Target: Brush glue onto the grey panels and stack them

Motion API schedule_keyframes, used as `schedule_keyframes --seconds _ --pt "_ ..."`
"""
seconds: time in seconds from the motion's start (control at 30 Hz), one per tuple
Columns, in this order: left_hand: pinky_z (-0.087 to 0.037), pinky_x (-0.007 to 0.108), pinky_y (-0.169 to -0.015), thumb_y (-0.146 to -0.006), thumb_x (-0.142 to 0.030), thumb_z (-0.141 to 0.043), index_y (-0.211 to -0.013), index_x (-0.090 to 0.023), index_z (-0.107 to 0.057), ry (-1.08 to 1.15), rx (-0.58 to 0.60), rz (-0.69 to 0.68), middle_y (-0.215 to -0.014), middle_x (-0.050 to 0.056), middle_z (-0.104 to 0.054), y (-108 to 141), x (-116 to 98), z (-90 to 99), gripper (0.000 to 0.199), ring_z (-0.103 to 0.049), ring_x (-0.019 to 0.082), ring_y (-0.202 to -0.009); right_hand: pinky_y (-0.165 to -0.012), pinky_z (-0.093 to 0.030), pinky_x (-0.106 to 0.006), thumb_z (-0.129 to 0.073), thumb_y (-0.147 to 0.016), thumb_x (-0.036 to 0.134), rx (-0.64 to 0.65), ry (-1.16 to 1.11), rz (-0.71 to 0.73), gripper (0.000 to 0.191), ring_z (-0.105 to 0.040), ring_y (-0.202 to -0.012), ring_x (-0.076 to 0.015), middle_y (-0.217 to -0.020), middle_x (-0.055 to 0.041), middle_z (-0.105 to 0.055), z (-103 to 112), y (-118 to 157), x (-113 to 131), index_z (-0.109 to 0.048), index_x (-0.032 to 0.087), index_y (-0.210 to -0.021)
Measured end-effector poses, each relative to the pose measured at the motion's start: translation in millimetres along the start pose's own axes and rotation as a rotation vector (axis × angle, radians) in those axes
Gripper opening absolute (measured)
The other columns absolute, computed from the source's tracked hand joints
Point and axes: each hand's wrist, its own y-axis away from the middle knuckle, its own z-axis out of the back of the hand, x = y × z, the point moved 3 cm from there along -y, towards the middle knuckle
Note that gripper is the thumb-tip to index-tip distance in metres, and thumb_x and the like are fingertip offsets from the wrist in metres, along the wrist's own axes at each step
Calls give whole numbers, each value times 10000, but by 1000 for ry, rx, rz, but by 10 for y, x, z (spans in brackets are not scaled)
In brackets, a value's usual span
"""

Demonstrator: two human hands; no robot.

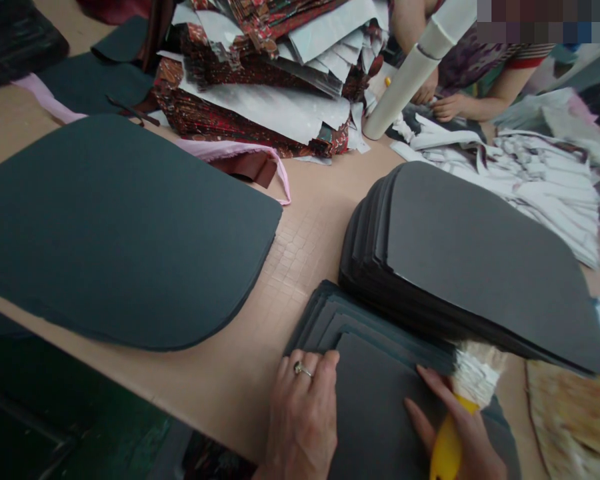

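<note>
In front of me a fanned stack of dark grey sheets lies on the table, its upper edges stepped. My left hand, with a ring on one finger, is at the stack's left side, its bent fingers close together on the edge of a sheet. The thumb is hidden. My right hand holds a brush by its yellow handle, the white-coated bristles pointing up and away. Two of its fingers reach over the top sheet.
A taller stack of rounded grey sheets stands just beyond. Dark green-grey pieces lie at left, near the table edge. Farther back are patterned fabric piles, a white pole, white strips and another person's hands.
</note>
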Motion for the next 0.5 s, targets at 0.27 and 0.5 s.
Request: schedule_keyframes --seconds 0.27,0.5 --pt "-460 293 -603 -864 -66 -413 -1022 -165 -560 49 -54 -48 -733 19 -618 -21 -5 3 237 -562 161 -661 -852 -466 -403 -596 -831 344 -93 -148 -109 532 -596 -962 -259 -1116 -99 -595 47 -83 162 -453 171 -1313" --pt "-445 298 -588 -855 -67 -434 -1008 -160 -568 94 -69 -43 -734 15 -618 -26 -11 26 223 -555 162 -653 -835 -469 -392 -617 -813 339 -108 -163 -76 533 -598 -934 -248 -1100 -103 -600 72 -134 192 -476 159 -1295"
